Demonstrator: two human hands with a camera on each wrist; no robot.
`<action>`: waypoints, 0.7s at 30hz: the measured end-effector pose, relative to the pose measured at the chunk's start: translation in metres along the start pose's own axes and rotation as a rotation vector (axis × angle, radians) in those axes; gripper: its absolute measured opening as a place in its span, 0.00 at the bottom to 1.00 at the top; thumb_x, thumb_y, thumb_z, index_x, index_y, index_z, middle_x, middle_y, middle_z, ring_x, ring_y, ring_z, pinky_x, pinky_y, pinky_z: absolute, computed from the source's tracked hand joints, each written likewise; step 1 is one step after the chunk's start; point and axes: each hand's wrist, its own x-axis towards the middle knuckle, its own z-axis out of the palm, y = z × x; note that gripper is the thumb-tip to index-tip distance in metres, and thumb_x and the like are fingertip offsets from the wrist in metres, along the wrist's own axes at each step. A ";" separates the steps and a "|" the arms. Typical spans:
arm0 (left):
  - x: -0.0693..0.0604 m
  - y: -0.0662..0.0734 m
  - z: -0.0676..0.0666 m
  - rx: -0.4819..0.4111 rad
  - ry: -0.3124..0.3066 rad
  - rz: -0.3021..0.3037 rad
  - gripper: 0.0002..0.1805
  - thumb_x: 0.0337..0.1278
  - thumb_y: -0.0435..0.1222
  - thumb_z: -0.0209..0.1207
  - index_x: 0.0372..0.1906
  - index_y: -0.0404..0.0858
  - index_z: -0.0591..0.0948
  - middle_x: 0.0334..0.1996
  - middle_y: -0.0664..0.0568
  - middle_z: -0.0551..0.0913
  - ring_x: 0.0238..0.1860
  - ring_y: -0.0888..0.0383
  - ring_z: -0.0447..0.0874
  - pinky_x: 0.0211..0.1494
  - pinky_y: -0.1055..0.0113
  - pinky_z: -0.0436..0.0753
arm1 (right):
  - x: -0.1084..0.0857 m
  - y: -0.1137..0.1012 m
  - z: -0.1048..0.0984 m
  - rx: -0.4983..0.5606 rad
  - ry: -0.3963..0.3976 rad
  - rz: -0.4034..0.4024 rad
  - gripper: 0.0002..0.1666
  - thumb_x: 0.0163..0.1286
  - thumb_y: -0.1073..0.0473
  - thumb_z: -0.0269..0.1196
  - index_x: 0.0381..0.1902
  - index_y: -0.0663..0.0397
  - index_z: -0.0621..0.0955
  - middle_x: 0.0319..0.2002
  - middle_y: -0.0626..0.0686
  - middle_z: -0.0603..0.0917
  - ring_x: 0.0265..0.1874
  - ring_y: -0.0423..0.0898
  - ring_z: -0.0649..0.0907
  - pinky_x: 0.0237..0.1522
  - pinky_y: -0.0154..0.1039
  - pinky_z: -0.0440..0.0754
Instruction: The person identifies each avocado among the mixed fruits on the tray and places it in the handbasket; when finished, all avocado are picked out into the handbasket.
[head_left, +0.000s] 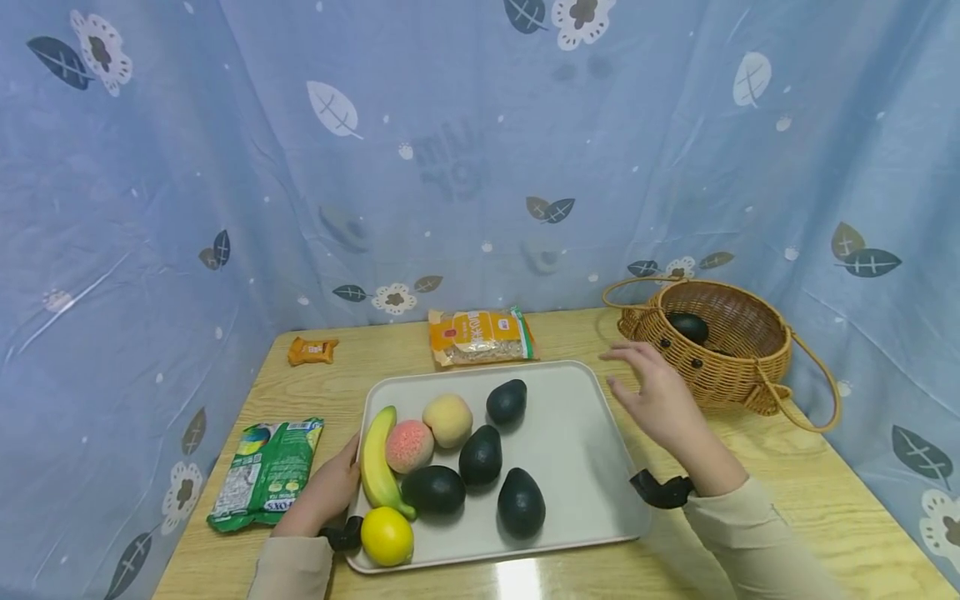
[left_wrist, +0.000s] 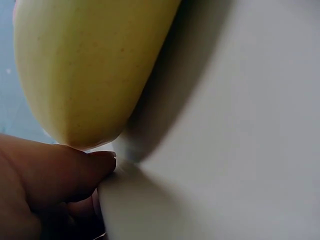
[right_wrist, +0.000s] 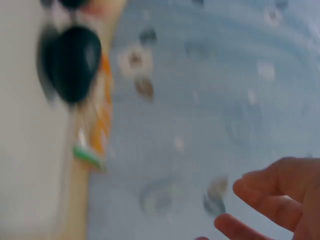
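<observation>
The left hand (head_left: 333, 485) grips the left rim of a pale rectangular tray (head_left: 577, 467), thumb on top of the edge, as the left wrist view also shows. The tray lies flat on the wooden desk (head_left: 750, 492), its long axis running left to right and its right end angled slightly away from the person. The right hand (head_left: 658, 400) holds nothing; its fingers are spread and loosely bent, in the air between the tray's right side and a wicker basket (head_left: 720, 379).

Inside the tray, a banana (head_left: 377, 462) lies along the left side, long axis from far to near, bowed toward the left rim. A lemon (head_left: 387, 536) sits by its near end in the corner. A pink peach (head_left: 409, 447) and a pale yellow peach (head_left: 447, 421) are just right of the banana. Of four dark avocados, the nearest (head_left: 521, 504) points its narrow end away from the person, another (head_left: 433, 490) lies crosswise, and the middle one (head_left: 481, 456) and the farthest (head_left: 507, 402) lean away and rightward.

The basket, at the far right, holds an avocado. Beyond the tray is an orange bag (head_left: 483, 337); to its left lie a small orange packet (head_left: 312, 351) and a green snack bag (head_left: 266, 475).
</observation>
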 end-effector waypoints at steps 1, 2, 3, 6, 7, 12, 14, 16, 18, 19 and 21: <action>0.000 0.000 0.000 0.002 0.000 -0.003 0.32 0.83 0.34 0.40 0.84 0.33 0.50 0.53 0.35 0.81 0.30 0.55 0.81 0.43 0.52 0.82 | -0.003 -0.006 0.008 0.007 -0.021 -0.027 0.20 0.71 0.68 0.68 0.60 0.61 0.83 0.64 0.64 0.77 0.59 0.67 0.80 0.55 0.65 0.79; 0.001 -0.001 0.000 0.005 -0.001 -0.006 0.32 0.83 0.34 0.40 0.84 0.34 0.50 0.54 0.34 0.81 0.31 0.55 0.81 0.44 0.51 0.82 | -0.007 -0.012 0.016 0.012 -0.044 -0.048 0.20 0.70 0.68 0.69 0.60 0.60 0.84 0.64 0.63 0.78 0.59 0.66 0.80 0.55 0.64 0.80; 0.001 0.000 0.000 0.006 -0.001 -0.006 0.32 0.83 0.34 0.40 0.84 0.34 0.50 0.54 0.34 0.81 0.31 0.55 0.82 0.44 0.51 0.82 | -0.010 -0.016 0.024 0.019 -0.064 -0.072 0.20 0.69 0.68 0.70 0.59 0.59 0.84 0.63 0.63 0.78 0.59 0.65 0.81 0.55 0.63 0.80; 0.002 -0.001 0.000 0.016 0.006 -0.006 0.32 0.84 0.34 0.40 0.85 0.34 0.51 0.59 0.34 0.79 0.36 0.54 0.82 0.50 0.48 0.81 | -0.017 -0.027 0.046 0.048 -0.117 -0.126 0.21 0.67 0.67 0.72 0.57 0.56 0.85 0.61 0.60 0.80 0.59 0.62 0.82 0.56 0.60 0.81; 0.002 0.000 0.000 0.016 0.006 -0.006 0.32 0.84 0.34 0.40 0.85 0.35 0.51 0.59 0.33 0.79 0.37 0.53 0.82 0.51 0.47 0.81 | -0.019 -0.029 0.051 0.059 -0.133 -0.137 0.21 0.66 0.67 0.73 0.57 0.56 0.85 0.61 0.59 0.80 0.59 0.61 0.82 0.57 0.59 0.81; 0.003 0.001 0.001 0.006 0.005 -0.010 0.32 0.84 0.35 0.40 0.84 0.35 0.51 0.57 0.33 0.80 0.34 0.53 0.82 0.49 0.47 0.82 | -0.027 -0.036 0.071 0.098 -0.193 -0.183 0.21 0.65 0.67 0.74 0.56 0.55 0.85 0.59 0.57 0.81 0.59 0.59 0.82 0.58 0.58 0.81; 0.003 0.001 0.001 0.010 0.004 -0.010 0.32 0.84 0.35 0.40 0.84 0.34 0.51 0.57 0.33 0.80 0.33 0.54 0.82 0.47 0.48 0.82 | -0.030 -0.037 0.076 0.106 -0.223 -0.204 0.21 0.66 0.66 0.74 0.57 0.55 0.85 0.59 0.58 0.81 0.59 0.59 0.82 0.58 0.58 0.81; 0.003 0.001 0.002 0.020 0.005 -0.012 0.31 0.84 0.35 0.40 0.84 0.34 0.52 0.59 0.32 0.79 0.34 0.55 0.81 0.49 0.48 0.82 | -0.033 -0.039 0.080 0.120 -0.273 -0.222 0.22 0.67 0.64 0.74 0.58 0.56 0.84 0.60 0.59 0.80 0.60 0.59 0.82 0.59 0.58 0.80; 0.002 0.001 0.002 0.026 0.006 -0.016 0.31 0.84 0.35 0.40 0.84 0.33 0.52 0.61 0.32 0.78 0.34 0.55 0.81 0.50 0.47 0.82 | -0.037 -0.039 0.084 0.130 -0.338 -0.232 0.24 0.68 0.61 0.74 0.60 0.55 0.83 0.62 0.60 0.79 0.61 0.59 0.81 0.60 0.58 0.80; 0.002 0.001 0.001 0.026 0.006 -0.018 0.31 0.84 0.34 0.40 0.84 0.33 0.52 0.61 0.31 0.78 0.34 0.55 0.81 0.50 0.47 0.82 | -0.038 -0.039 0.086 0.136 -0.377 -0.228 0.25 0.69 0.58 0.74 0.62 0.55 0.82 0.63 0.60 0.78 0.61 0.59 0.81 0.60 0.58 0.79; 0.001 0.002 0.001 0.023 0.006 -0.022 0.32 0.84 0.34 0.40 0.84 0.33 0.52 0.61 0.32 0.78 0.34 0.54 0.82 0.52 0.45 0.81 | -0.042 -0.038 0.089 0.147 -0.463 -0.216 0.30 0.70 0.53 0.74 0.66 0.54 0.80 0.65 0.60 0.76 0.63 0.60 0.79 0.62 0.59 0.78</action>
